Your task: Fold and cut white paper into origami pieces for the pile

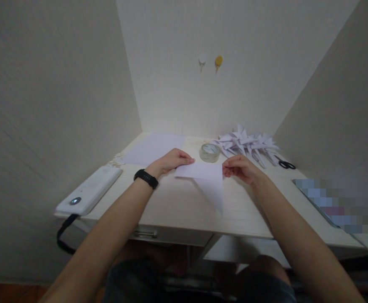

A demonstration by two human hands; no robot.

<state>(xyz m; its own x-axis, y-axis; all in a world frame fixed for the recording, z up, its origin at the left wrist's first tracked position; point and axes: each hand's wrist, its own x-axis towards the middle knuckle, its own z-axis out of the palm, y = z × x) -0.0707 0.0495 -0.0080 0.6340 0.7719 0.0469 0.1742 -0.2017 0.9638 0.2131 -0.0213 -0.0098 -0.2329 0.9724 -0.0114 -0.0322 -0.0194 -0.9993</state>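
While the person sits close to the pale desk [177,210], both hands are busy with one folded white sheet [207,179] lying near the middle of the top. The left hand [171,162], with a black band [146,178] on its wrist, has its fingers curled down and pinched onto the sheet's left corner. The right hand [240,167] does the same at the right corner, fingertips closed on the edge. Held like this at both ends, the upper fold stays flat and taut, it seems, so the crease can be kept straight; the lower part of the sheet tapers to a point toward the person.

Just behind the sheet stands a roll of clear tape [209,152], within easy reach of either hand. To its right, at the back, lies a heap of folded white paper shapes [247,144], pushed clear of the working space, and beside them a pair of black-handled scissors [285,164]. Flat sheets of blank paper [154,148] wait at the back left, probably as stock. A white device with a round button [87,191] rests on the left edge, a dark strap hanging from it. Two small pegs, one white [202,59] and one yellow [218,61], are fixed to the wall above. At the right edge something is blurred out and cannot be made out.
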